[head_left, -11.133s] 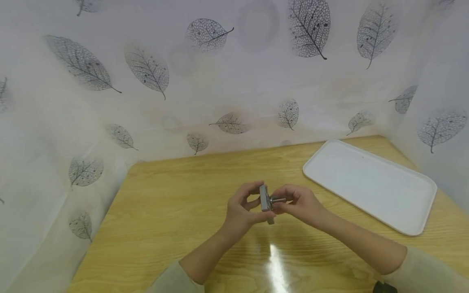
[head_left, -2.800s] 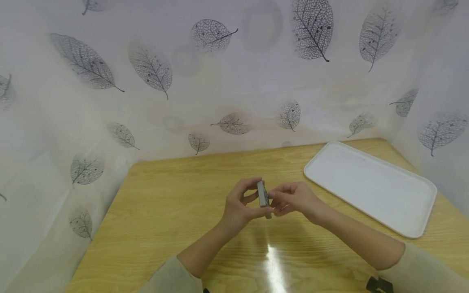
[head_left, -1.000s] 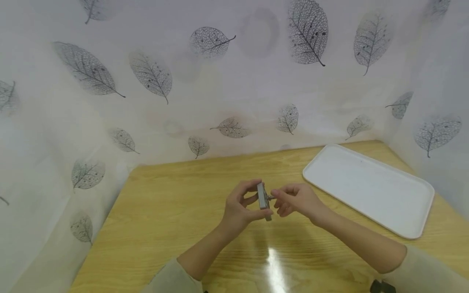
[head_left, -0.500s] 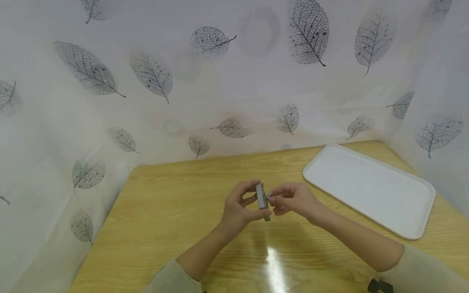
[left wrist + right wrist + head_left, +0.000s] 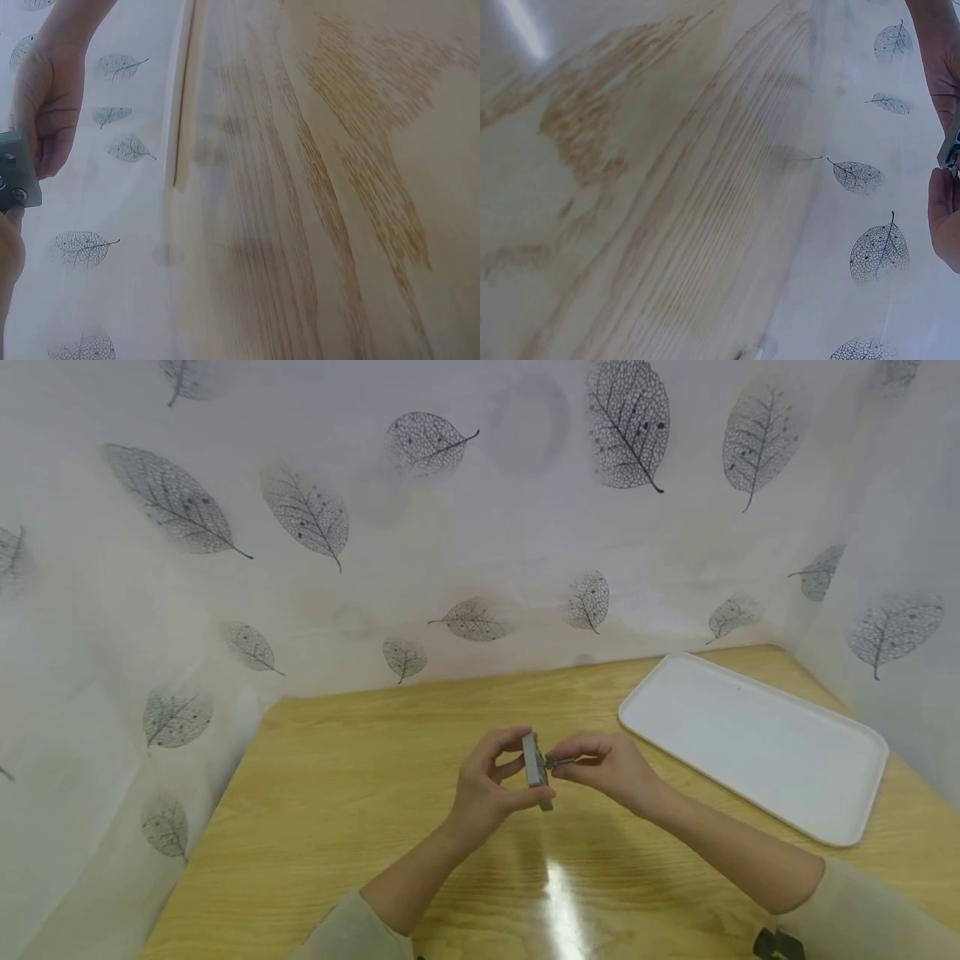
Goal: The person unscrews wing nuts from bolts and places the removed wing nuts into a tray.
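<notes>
In the head view, my left hand (image 5: pixel 478 787) grips a small grey metal block (image 5: pixel 532 762) by its edges, thumb below and fingers above. The block is held upright over the table. To its right, my right hand (image 5: pixel 617 770) pinches a thin metal rod (image 5: pixel 562 762) between thumb and fingers, its tip at the block's right face. Whether the rod is a screw or a hex key cannot be made out. Round holes show on the block (image 5: pixel 16 174) in the left wrist view, one with what looks like a screw head in it. The right wrist view shows only the block's edge.
A white rectangular tray (image 5: pixel 757 752) lies on the right of the wooden table (image 5: pixel 360 793). Behind and beside the table hangs a pale cloth (image 5: pixel 480 543) with a leaf print. A dark object (image 5: pixel 778 943) shows near the right sleeve.
My right fingers have shifted about the rod, turning it at the block; it now points to the right between thumb and fingers. The left hand keeps its grip almost in place.
</notes>
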